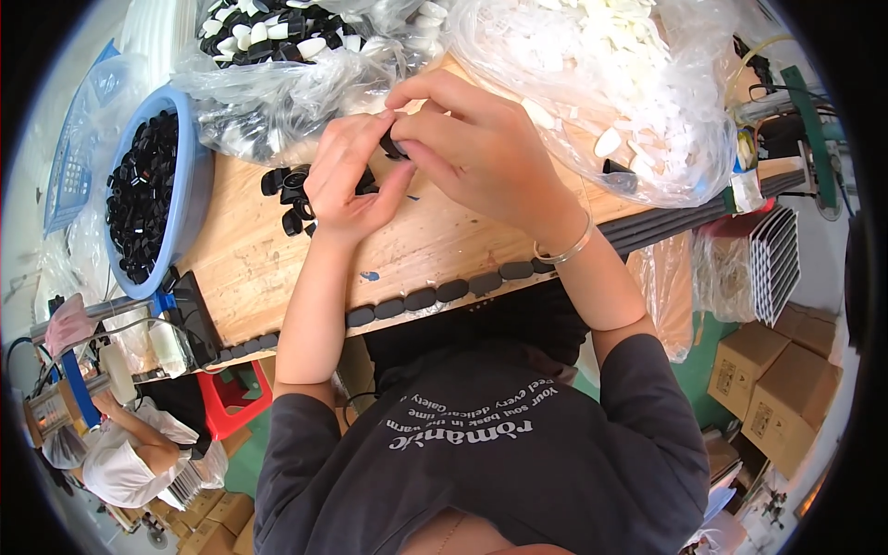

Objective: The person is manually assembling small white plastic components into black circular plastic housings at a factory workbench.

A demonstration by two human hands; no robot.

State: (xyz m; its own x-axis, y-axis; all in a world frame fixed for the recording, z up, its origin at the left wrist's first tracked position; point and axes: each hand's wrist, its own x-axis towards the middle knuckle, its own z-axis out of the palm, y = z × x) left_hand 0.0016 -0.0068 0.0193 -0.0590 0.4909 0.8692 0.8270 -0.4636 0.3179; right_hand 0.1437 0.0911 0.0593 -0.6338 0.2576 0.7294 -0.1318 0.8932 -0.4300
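My right hand [486, 143] is closed, its thumb and fingers pinching a small round black plastic piece [389, 144] above the wooden table. My left hand [350, 176] meets it from the other side, fingertips pressed against the piece's upper edge; its curled fingers partly hide the piece. Beside and beneath my left hand lies a small group of black ring-shaped plastic parts [292, 191], some covered by that hand.
A blue basin [188, 190] of black parts stands at the left. Clear bags of black-and-white pieces [277, 35] and white pieces [601, 55] lie at the back. Black oval pads [421, 299] line the table's near edge. Another person [139, 453] sits at lower left.
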